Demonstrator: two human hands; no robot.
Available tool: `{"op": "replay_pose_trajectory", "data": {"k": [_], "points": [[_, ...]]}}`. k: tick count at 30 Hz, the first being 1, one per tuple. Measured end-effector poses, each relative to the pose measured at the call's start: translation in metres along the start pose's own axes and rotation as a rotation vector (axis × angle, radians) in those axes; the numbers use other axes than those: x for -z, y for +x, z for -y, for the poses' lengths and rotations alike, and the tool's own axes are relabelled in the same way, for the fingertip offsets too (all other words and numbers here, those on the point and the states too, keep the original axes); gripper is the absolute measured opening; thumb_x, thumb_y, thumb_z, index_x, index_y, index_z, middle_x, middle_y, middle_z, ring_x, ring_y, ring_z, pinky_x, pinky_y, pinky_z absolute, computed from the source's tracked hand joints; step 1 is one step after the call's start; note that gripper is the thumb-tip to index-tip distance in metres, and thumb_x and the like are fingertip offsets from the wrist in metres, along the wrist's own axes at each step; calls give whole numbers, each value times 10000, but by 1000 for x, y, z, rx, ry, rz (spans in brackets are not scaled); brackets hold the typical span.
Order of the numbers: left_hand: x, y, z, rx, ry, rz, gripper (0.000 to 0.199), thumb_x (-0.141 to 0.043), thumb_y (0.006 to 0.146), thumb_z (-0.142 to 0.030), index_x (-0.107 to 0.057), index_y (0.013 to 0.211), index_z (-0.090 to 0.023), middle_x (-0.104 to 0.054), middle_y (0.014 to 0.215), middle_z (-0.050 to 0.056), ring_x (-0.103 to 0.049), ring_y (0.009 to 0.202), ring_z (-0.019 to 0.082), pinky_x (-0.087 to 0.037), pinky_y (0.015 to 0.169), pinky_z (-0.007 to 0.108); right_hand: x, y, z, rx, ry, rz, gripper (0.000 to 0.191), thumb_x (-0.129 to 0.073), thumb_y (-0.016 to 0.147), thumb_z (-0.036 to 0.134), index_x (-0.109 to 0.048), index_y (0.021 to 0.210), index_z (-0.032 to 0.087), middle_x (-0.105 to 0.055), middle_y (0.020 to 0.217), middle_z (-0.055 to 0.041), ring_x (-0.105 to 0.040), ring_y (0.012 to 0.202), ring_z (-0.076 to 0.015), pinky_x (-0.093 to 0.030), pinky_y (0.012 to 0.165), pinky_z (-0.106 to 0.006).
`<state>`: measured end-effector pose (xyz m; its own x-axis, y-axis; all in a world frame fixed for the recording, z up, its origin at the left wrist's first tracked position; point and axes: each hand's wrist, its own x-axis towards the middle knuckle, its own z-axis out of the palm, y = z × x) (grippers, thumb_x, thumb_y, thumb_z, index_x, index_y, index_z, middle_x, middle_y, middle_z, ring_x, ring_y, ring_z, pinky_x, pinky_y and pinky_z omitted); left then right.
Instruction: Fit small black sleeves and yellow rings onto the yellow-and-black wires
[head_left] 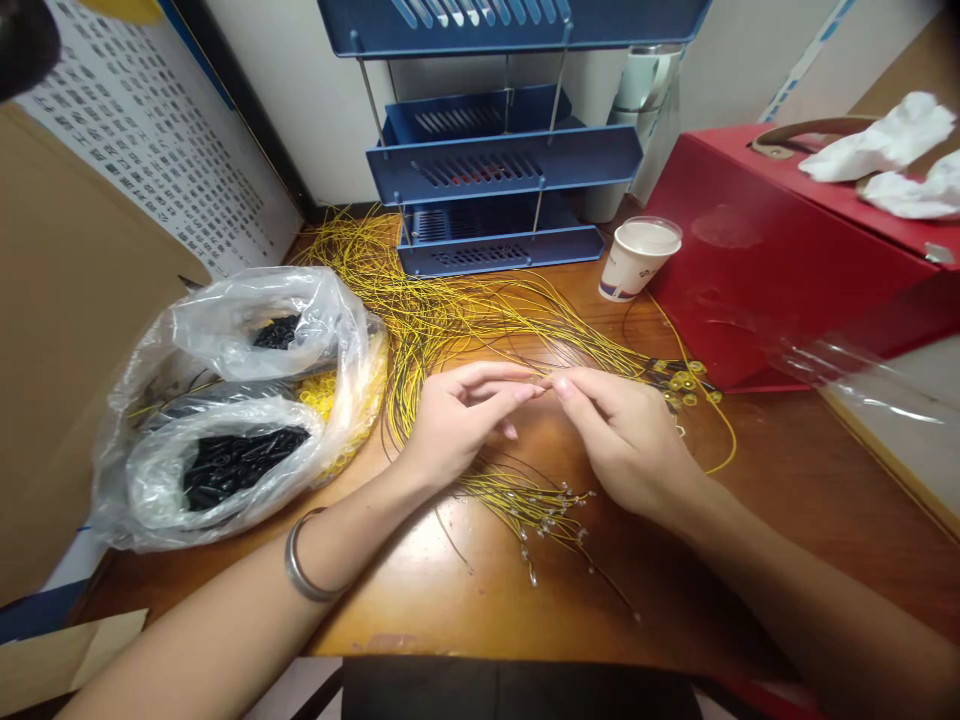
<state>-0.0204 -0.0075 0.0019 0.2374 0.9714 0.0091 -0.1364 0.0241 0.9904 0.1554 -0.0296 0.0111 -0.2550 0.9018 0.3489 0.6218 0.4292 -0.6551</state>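
Over the middle of the desk, my left hand (461, 415) and my right hand (626, 430) meet fingertip to fingertip. Both pinch a thin wire, mostly covered by the fingers; its end cannot be made out. Below the hands lies a bundle of yellow and dark wires (499, 492), with small metal terminals (559, 510) at the ends. Behind them a long tangle of yellow wires (427, 320) stretches across the desk. At its right end, just past my right hand, are several yellow ring-shaped pieces (684, 380).
At left stands a clear plastic bag (150, 350) with black sleeve-like parts (244, 465) and yellow rings (319, 390) in it. Blue tiered trays (502, 165) rise at the back. A paper cup (637, 260) sits by a red box (750, 260) with crumpled tissues (892, 145) on top.
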Motion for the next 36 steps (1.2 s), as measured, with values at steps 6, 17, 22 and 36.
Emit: {"op": "replay_pose_trajectory", "data": {"k": [6, 17, 22, 36], "points": [[1, -1, -2, -63, 66, -37, 235, -775, 763, -334, -753, 860, -121, -775, 812, 82, -660, 569, 115, -480, 430, 165, -2, -2, -2, -15, 3, 42, 334, -424, 995, 267, -635, 749, 187, -647, 726, -41, -649, 836, -194, -448, 728, -295], [2, -2, 0, -131, 231, 20, 108, -737, 814, -251, -776, 781, -156, -759, 881, 53, -682, 759, 128, -519, 609, 191, -4, -4, 1, -13, 72, -5, 222, -498, 968, 266, -691, 950, 158, -714, 841, -40, -608, 701, -142, -432, 671, -277], [1, -1, 1, -117, 154, 36, 99, -737, 817, -250, -753, 810, -153, -752, 806, 37, -687, 703, 126, -536, 614, 209, -5, -5, 0, -21, 32, 19, 318, -477, 975, 267, -647, 729, 156, -630, 692, -34, -537, 630, -136, -372, 609, -290], [3, -1, 4, -105, 177, 16, 134, -759, 794, -287, -761, 823, -157, -738, 821, 37, -617, 626, 94, -462, 528, 187, -7, -5, 2, -251, 292, 30, 220, -545, 926, 311, -667, 830, 155, -624, 713, -19, -503, 628, -124, -359, 555, -261]]}}
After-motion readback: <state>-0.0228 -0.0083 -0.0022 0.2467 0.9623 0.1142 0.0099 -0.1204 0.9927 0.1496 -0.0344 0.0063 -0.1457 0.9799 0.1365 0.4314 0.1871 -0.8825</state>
